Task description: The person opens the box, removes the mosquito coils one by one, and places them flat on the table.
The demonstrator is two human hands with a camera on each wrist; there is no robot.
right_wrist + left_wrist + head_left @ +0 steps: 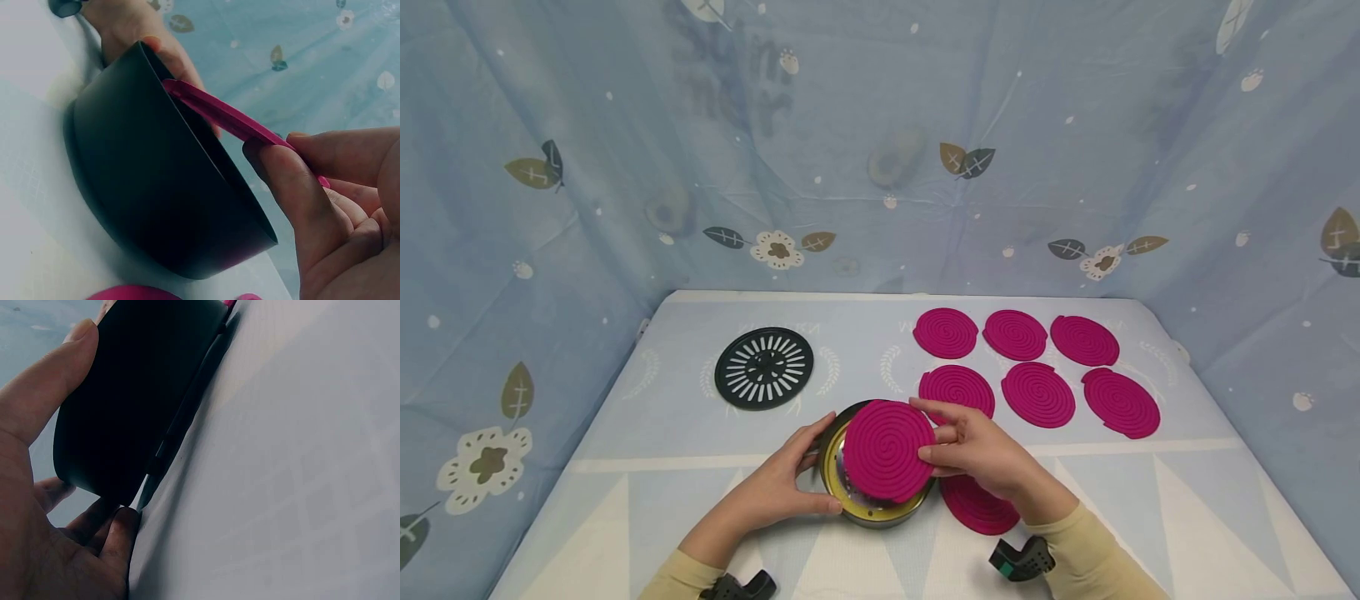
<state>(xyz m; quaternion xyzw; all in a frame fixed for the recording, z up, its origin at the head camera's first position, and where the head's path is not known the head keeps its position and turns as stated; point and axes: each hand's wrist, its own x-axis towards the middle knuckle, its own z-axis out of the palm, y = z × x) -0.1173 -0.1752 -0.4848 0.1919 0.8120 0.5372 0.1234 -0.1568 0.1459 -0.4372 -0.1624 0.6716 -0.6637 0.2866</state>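
Observation:
A round dark tin (876,522) with a yellow inside stands near the middle of the table. My left hand (778,490) grips it from the left, thumb and fingers spread round the wall; the dark outer side (125,394) fills much of the left wrist view. Between thumb and fingers, my right hand (979,454) pinches a magenta mosquito coil (889,452) at its right edge. That coil lies tilted over the tin's opening, its far edge dipping inside the rim in the right wrist view. Another mosquito coil (981,508) lies partly hidden under the right hand.
Several more magenta coils (1037,395) lie flat in two rows at the back right. At the back left rests a black slotted round lid (764,368). A patterned cloth covers the table (647,467), and a blue curtain (880,125) hangs behind and at both sides.

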